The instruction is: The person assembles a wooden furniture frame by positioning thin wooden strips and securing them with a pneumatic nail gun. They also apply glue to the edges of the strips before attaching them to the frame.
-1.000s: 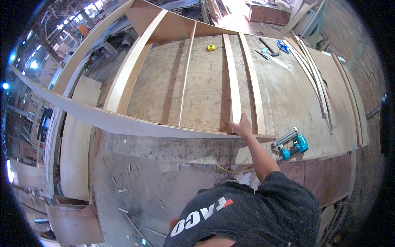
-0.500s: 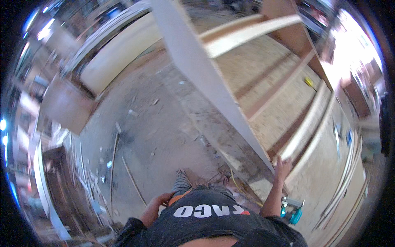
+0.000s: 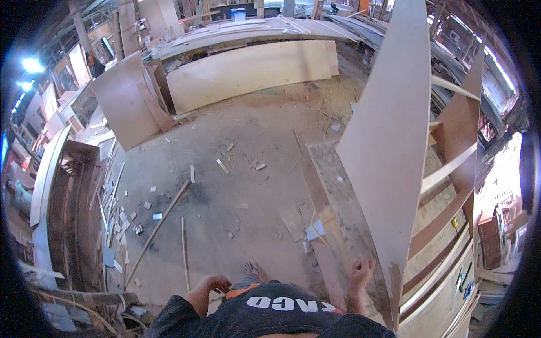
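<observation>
My right hand point(image 3: 362, 270) is raised over the bench's near end, beside a large wooden frame. Its fingers are loosely curled with a gap between them, and I see nothing held. The frame's pale side panel point(image 3: 389, 129) rises just to the right of this hand, apart from it. Light wooden rails point(image 3: 449, 168) join that panel to a brown side panel point(image 3: 461, 121) further right. Near my left hip, my left hand point(image 3: 217, 283) hangs with its fingers loosely out and empty.
A low board-topped bench point(image 3: 338, 186) runs along the frame's left. Sticks point(image 3: 160, 231) and offcuts litter the floor. A long plywood sheet point(image 3: 248, 70) leans at the back beside curved boards point(image 3: 127, 104). A brown cabinet shell point(image 3: 73, 191) stands at the left.
My right hand has let go of the frame's near rail and come left of the pale panel. The view has turned, bringing the frame further right. My left hand has come slightly away from my hip.
</observation>
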Tool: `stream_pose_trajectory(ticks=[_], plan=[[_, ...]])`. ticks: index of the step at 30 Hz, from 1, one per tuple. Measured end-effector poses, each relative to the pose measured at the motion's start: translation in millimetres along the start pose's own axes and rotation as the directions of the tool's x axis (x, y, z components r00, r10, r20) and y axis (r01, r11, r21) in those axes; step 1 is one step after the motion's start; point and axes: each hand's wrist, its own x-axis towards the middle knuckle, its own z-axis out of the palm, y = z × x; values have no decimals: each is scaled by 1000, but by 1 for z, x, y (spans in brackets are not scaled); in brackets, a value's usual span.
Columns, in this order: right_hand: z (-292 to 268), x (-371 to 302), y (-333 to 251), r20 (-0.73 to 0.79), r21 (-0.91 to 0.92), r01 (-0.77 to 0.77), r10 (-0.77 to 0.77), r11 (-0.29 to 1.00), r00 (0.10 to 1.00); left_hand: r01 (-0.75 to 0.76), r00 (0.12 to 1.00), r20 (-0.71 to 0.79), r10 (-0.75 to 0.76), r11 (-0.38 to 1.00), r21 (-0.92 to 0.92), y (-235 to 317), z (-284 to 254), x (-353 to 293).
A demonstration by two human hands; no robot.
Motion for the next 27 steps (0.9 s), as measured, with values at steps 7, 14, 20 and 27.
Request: stream_pose_trajectory(ticks=[7,14,20,27], plan=[[119,59,-168,329,321,56,-166,945,930,93,886,-420,196,812,576,-34,-135,35],[219,145,-182,379,349,0,-141,937,915,-33,921,-311,236,841,540,16,-196,66],[378,295,-221,379,333,134,-263,933,888,-79,873,-467,141,986,150,98,-252,107],[484,509,-371,396,672,104,-474,734,787,-138,856,-499,133,990,28,245,-374,111]])
